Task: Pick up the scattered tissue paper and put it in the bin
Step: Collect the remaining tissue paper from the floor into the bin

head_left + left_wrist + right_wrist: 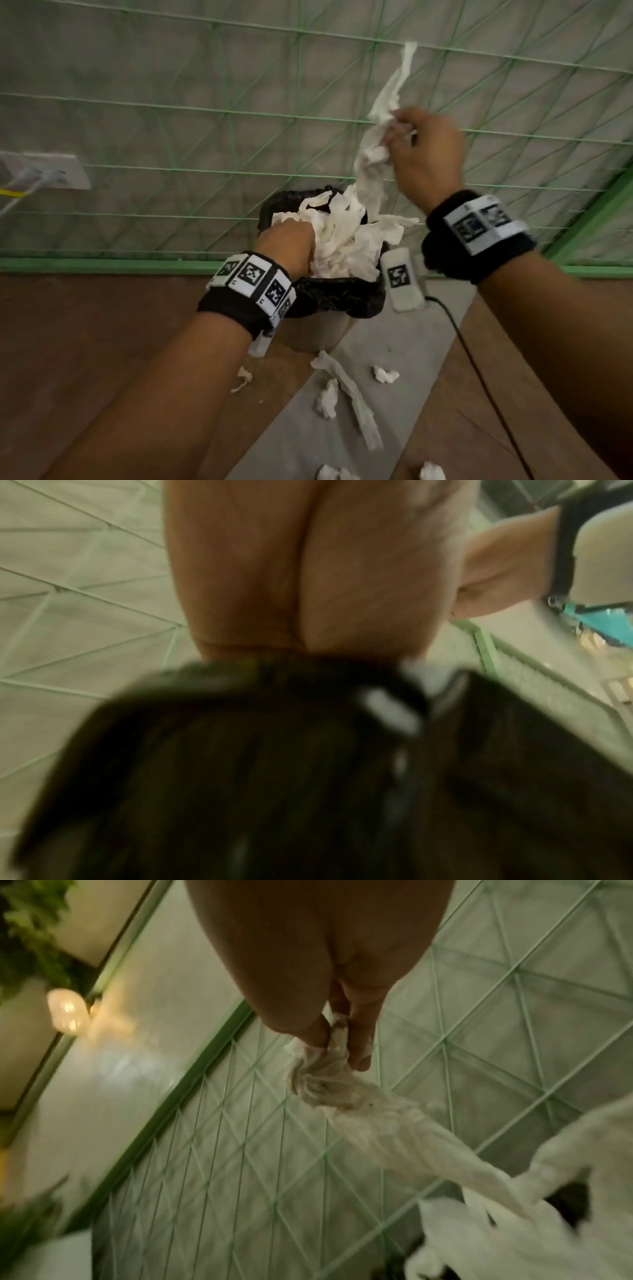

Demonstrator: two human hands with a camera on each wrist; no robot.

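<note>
- Bin (329,329), a small pale one lined with a crumpled black plastic bag (339,298), is my landmark; it stands on the floor against the green wire-grid panel (171,120).
- White torn tissue paper (346,240) is heaped in the bin and spills over its rim.
- My left hand (289,243) is pushed down into that heap at the bin's near-left side; I cannot tell how its fingers lie, since the paper hides them and the left wrist view is blurred.
- My right hand (424,154) is raised above the bin, to its right, fingers pinching a long white tissue strip (376,147) that trails down to the heap.
- More crumpled white tissue scraps (349,390) lie on the floor in front of the bin.
</note>
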